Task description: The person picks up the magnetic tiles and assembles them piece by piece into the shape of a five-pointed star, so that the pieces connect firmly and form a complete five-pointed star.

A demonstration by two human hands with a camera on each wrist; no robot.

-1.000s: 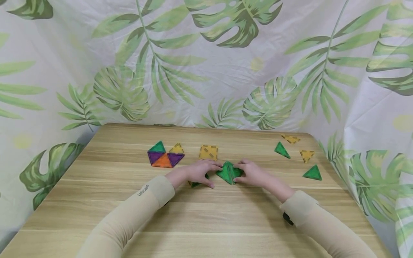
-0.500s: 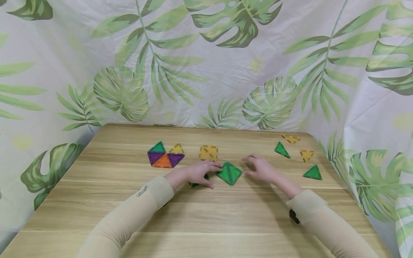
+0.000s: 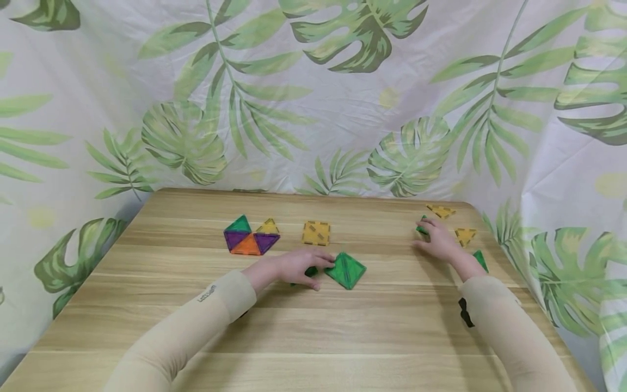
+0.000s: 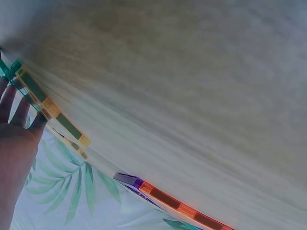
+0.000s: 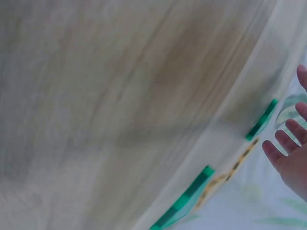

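Two green triangular magnetic tiles (image 3: pixel 348 271) lie edge to edge as a diamond on the table. My left hand (image 3: pixel 300 267) reaches over from the left, its fingertips touching the diamond's left corner. Another green tile (image 3: pixel 311 270) shows partly beneath that hand. In the left wrist view the fingers extend beside a yellow-framed tile (image 4: pixel 53 108). At the right, my right hand (image 3: pixel 438 239) hovers at a green triangle (image 3: pixel 422 226), covering part of it. Its fingers are spread and hold nothing in the right wrist view, where a green tile (image 5: pixel 261 120) lies near them.
A joined group of purple (image 3: pixel 237 240), orange (image 3: pixel 246 245), green and yellow triangles lies at the left. A yellow square (image 3: pixel 316 232) sits behind the diamond. Yellow triangles (image 3: pixel 465 236) and a green one (image 3: pixel 480 260) lie near the right edge. A leaf-print cloth (image 3: pixel 343 120) hangs behind the table.
My right hand has let go of the green diamond and moved right to the green triangle. The diamond has shifted slightly nearer me, with my left hand still at it.
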